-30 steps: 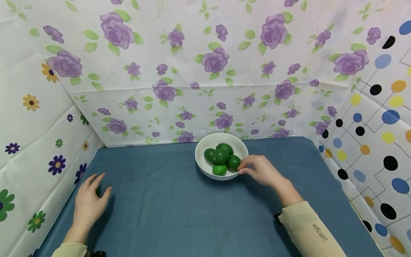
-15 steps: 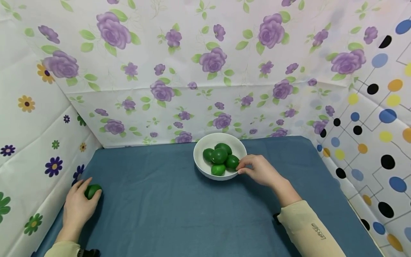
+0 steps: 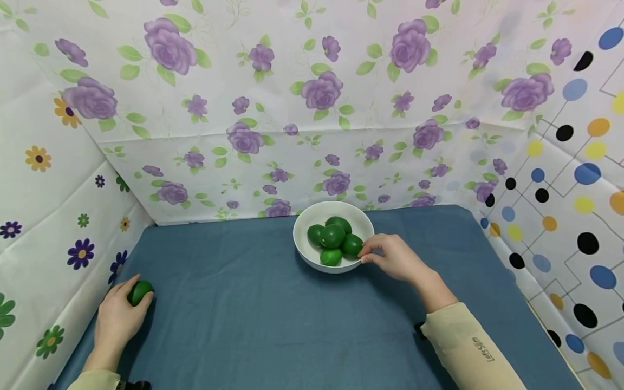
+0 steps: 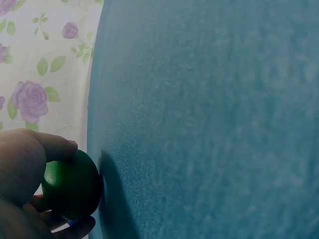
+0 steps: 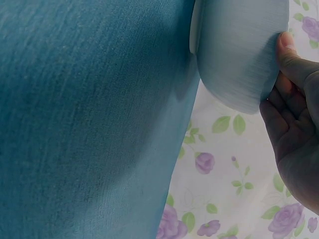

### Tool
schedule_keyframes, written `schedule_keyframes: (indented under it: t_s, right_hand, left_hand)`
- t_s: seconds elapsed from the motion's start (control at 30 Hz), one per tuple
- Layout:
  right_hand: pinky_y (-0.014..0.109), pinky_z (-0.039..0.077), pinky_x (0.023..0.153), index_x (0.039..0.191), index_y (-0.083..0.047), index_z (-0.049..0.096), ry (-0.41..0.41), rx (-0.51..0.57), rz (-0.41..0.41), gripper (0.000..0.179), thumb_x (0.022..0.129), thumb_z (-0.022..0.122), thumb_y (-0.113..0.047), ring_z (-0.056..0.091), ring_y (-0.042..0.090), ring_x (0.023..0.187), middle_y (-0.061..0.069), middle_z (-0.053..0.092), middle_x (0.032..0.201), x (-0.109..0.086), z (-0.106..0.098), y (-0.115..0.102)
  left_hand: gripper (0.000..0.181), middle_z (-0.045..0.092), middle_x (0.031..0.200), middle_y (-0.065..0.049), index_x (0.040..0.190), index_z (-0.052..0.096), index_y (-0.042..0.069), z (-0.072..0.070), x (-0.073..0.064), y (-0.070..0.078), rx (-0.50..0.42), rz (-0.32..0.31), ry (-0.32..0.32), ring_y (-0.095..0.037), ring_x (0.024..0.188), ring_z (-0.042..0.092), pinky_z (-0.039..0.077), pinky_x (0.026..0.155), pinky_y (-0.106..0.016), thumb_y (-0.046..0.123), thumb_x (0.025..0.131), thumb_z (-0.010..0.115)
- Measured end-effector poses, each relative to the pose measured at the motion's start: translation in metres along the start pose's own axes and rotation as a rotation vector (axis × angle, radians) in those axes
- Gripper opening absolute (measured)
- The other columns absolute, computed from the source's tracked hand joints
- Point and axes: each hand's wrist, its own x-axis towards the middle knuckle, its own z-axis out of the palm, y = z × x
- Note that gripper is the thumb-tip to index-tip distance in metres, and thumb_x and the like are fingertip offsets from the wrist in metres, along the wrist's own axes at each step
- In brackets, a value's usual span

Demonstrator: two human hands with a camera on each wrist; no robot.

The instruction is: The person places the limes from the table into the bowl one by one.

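At the left side of the table, my left hand [image 3: 118,317] curls its thumb and fingers round a green lime [image 3: 140,292]. The left wrist view has this lime [image 4: 72,186] between thumb and fingertips, low at the blue cloth. My right hand [image 3: 397,259] pinches the right rim of a white bowl [image 3: 305,250] near the back edge. Several green limes [image 3: 332,236] lie heaped inside it. From the right wrist, the bowl's outer wall [image 5: 239,50] shows, with the thumb at the rim and the fingers bent behind it; the limes are hidden there.
A blue cloth [image 3: 244,319] covers the table. Behind it hangs a white sheet with purple roses [image 3: 322,91]. A flower-print sheet [image 3: 44,200] borders the left side, and a dotted sheet [image 3: 560,179] the right.
My left hand has moved a little left and down and closed its fingers round the lime, which it mostly hid before. The right hand keeps its pinch on the bowl; the head view shifted slightly.
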Motion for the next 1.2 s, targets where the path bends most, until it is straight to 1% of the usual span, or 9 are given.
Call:
schedule_keyframes:
  t_s: [0.27,0.4,0.67,0.83,1.0,1.2]
  right_hand:
    - [0.043,0.063,0.091,0.098,-0.022,0.084,-0.002,-0.006,-0.003,0.004,0.096,0.082,-0.018,0.072,0.02,0.11,-0.008,0.077,0.109,0.0002,-0.0007,-0.0012]
    - [0.043,0.063,0.091,0.098,-0.023,0.083,-0.004,-0.007,0.0,0.005,0.096,0.082,-0.019,0.072,0.02,0.11,-0.008,0.076,0.109,0.0003,-0.0002,-0.0008]
    - [0.043,0.063,0.091,0.099,-0.022,0.084,-0.006,-0.013,0.007,0.004,0.097,0.081,-0.02,0.071,0.02,0.11,-0.009,0.076,0.109,0.0008,0.0003,0.0005]
    - [0.045,0.063,0.092,0.099,-0.022,0.084,-0.004,-0.01,0.006,0.004,0.096,0.082,-0.02,0.071,0.02,0.109,-0.008,0.076,0.109,0.0011,0.0001,0.0006]
    - [0.047,0.063,0.092,0.1,-0.022,0.084,-0.001,-0.003,0.014,0.006,0.096,0.082,-0.019,0.071,0.021,0.11,-0.007,0.076,0.109,0.0007,0.0004,0.0006]
    - [0.045,0.063,0.092,0.102,-0.019,0.084,-0.005,-0.006,0.015,0.006,0.096,0.082,-0.019,0.071,0.022,0.111,-0.007,0.076,0.11,0.0002,0.0002,-0.0001]
  left_hand:
    - [0.064,0.046,0.147,-0.042,0.157,0.046,-0.006,-0.001,0.0,-0.0016,-0.002,-0.016,-0.009,-0.061,0.122,0.051,0.049,0.084,-0.069,0.029,0.107,0.064]
    - [0.063,0.047,0.146,-0.043,0.157,0.047,-0.006,-0.0001,0.0003,-0.0036,-0.001,-0.015,-0.004,-0.06,0.121,0.051,0.049,0.083,-0.068,0.029,0.107,0.065]
    - [0.063,0.048,0.145,-0.042,0.156,0.048,-0.005,-0.0003,0.0006,-0.0049,-0.008,-0.023,0.008,-0.059,0.12,0.052,0.049,0.081,-0.067,0.029,0.107,0.065]
    - [0.063,0.048,0.145,-0.042,0.156,0.048,-0.005,-0.0023,0.0001,-0.0022,-0.015,-0.028,0.005,-0.058,0.118,0.053,0.049,0.08,-0.065,0.03,0.107,0.066]
    - [0.062,0.05,0.143,-0.042,0.155,0.049,-0.006,-0.0036,-0.0011,0.0001,-0.021,-0.015,0.017,-0.056,0.114,0.056,0.048,0.075,-0.061,0.03,0.108,0.066]
    - [0.063,0.05,0.144,-0.041,0.156,0.05,-0.004,-0.0063,-0.0015,0.0034,-0.029,-0.014,0.031,-0.056,0.113,0.056,0.048,0.073,-0.061,0.033,0.108,0.065]
